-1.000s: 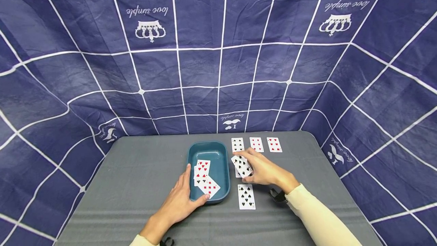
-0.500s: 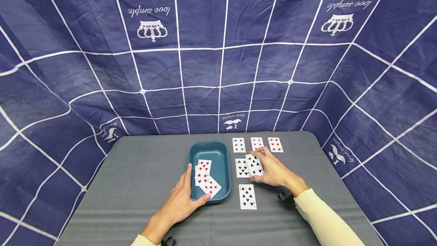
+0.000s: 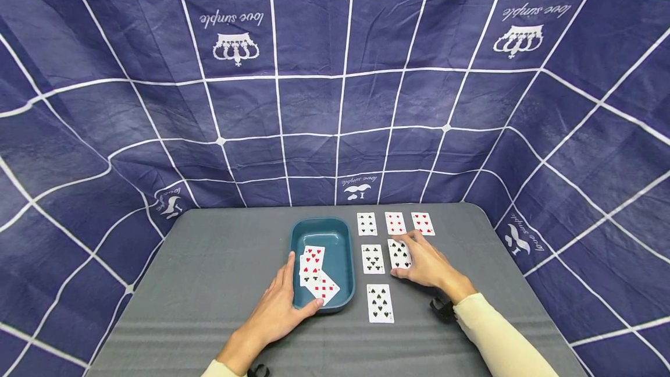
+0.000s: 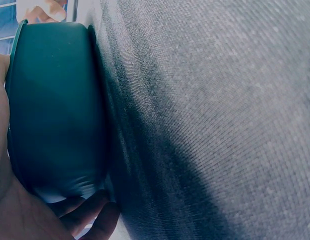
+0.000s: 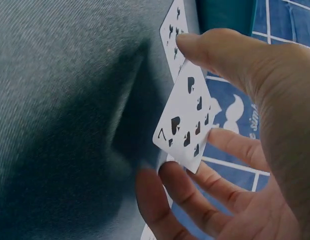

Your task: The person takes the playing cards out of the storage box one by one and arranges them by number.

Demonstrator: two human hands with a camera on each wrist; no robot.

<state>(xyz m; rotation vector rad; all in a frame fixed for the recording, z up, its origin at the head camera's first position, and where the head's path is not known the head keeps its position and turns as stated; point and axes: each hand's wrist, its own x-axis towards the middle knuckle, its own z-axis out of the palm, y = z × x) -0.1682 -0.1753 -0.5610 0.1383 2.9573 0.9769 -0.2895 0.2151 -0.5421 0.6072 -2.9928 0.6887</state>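
Observation:
In the head view my right hand (image 3: 426, 260) holds a playing card, the seven of spades (image 3: 400, 254), by its edges, low over the table. The right wrist view shows this seven of spades (image 5: 187, 117) tilted, between thumb and fingers. A clubs card (image 3: 373, 259) lies to its left, and a spades card (image 3: 380, 303) lies nearer the front. My left hand (image 3: 277, 307) grips the near left corner of a teal tray (image 3: 348, 243), thumb at the near rim. Inside the tray lie several overlapping cards (image 3: 313, 260). The left wrist view shows fingers curled against the tray's wall (image 4: 57, 100).
Along the back of the grey table (image 3: 225, 266) lie a black-suited card (image 3: 367, 224), a diamonds card (image 3: 395, 223) and a hearts card (image 3: 423, 223) in a row. A blue gridded cloth (image 3: 314, 103) rises behind and at both sides.
My right hand has carried the seven of spades rightward from over the clubs card and lowered it beside that card, which is now uncovered. The left hand stays at the tray.

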